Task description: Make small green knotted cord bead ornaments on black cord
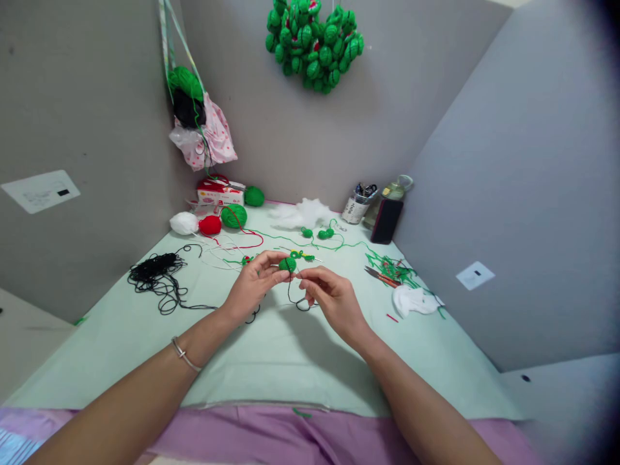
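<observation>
My left hand (pixel 252 284) pinches a small green crocheted ball (pixel 287 264) between thumb and fingertips, held just above the pale green table (pixel 271 349). My right hand (pixel 329 297) is closed in a pinch right beside the ball, on a thin black thread (pixel 296 301) that loops down under both hands. Whether a needle is in the right fingers is too small to tell. A bracelet sits on my left wrist.
A tangle of black yarn (pixel 155 270) lies at the left. White, red and green yarn balls (pixel 210 224) stand behind, by a red-white box (pixel 220 192). Scissors (pixel 381 276) and white cloth (pixel 414 300) lie right. A jar (pixel 357 206) and dark phone (pixel 386 221) stand at the back. Green crocheted pieces (pixel 312 42) hang above.
</observation>
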A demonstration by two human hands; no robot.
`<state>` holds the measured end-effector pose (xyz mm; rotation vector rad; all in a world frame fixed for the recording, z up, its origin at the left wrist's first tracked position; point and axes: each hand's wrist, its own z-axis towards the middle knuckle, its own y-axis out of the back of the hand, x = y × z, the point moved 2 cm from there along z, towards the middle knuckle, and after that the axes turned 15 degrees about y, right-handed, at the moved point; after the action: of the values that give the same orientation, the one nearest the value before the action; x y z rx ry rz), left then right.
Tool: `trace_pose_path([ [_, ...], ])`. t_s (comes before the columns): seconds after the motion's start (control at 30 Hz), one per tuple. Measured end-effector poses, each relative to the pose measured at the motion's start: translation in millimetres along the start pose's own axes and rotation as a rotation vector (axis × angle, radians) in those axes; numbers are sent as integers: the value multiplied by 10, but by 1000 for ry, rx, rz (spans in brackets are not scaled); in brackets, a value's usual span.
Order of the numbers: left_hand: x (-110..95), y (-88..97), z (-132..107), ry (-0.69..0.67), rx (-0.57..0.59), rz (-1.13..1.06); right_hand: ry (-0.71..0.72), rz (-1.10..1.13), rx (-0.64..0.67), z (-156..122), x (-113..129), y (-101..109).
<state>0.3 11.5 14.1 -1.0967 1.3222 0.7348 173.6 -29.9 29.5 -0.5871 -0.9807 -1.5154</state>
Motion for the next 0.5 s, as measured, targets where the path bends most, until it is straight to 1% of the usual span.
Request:
trace_pose_path([
  [0.2, 7, 8, -9, -1, -5, 36, 30, -210, 56, -7, 30, 2],
  [0.37, 8, 15, -11, -21, -1, 61, 24, -255, 77, -12, 43, 0],
  [0.5, 13, 10, -9, -53, -28, 105, 24, -268, 77, -11, 36, 2],
])
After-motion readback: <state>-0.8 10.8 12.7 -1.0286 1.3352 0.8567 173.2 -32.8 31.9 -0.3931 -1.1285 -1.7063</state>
